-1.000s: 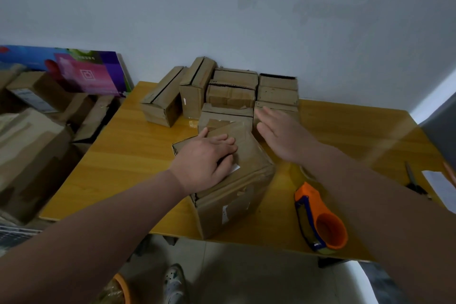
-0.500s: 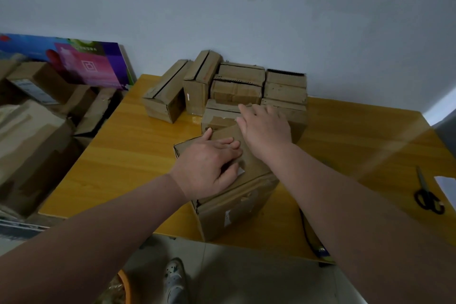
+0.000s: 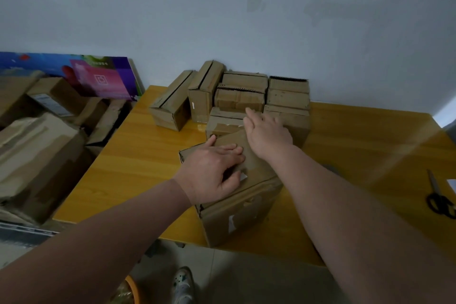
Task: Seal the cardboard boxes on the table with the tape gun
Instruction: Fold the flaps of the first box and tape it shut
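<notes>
A brown cardboard box [image 3: 243, 210] stands at the near edge of the yellow wooden table [image 3: 138, 155], turned at an angle. My left hand [image 3: 212, 170] lies flat on its top flaps, fingers spread and pressing down. My right hand [image 3: 267, 133] reaches over the box's far edge with straight fingers, touching the top of the box behind it [image 3: 222, 126]. Several more cardboard boxes [image 3: 243, 91] are stacked against the wall. The tape gun is hidden under my right forearm.
Black scissors [image 3: 440, 198] and a white paper [image 3: 452, 184] lie at the table's right edge. A heap of cardboard boxes [image 3: 37, 155] and a colourful flat carton [image 3: 98, 76] fill the floor on the left. My shoe [image 3: 182, 284] shows below the table.
My right hand has moved from the right of the box leftward and forward over its far edge. My forearm now covers the orange tape gun. The left hand stays pressed on the flaps.
</notes>
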Demonstrator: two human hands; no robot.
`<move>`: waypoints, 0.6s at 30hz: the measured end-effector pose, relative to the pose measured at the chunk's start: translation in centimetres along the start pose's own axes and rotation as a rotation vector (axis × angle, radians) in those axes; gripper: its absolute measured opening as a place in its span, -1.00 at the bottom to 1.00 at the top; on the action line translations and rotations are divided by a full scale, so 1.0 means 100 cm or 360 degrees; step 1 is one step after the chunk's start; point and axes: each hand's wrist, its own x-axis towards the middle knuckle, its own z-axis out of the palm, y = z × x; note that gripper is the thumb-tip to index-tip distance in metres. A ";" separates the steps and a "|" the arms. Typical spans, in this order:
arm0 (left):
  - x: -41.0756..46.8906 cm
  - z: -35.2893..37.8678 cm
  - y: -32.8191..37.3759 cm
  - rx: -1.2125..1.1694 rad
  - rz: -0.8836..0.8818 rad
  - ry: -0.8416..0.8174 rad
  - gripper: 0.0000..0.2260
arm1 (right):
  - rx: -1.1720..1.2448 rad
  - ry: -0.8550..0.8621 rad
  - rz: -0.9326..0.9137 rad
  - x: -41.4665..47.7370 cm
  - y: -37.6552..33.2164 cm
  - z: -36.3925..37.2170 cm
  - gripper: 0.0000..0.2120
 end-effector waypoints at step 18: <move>0.005 -0.002 0.005 0.0070 -0.0139 -0.0131 -0.43 | 0.0660 -0.0209 -0.0042 -0.073 0.048 0.017 -0.49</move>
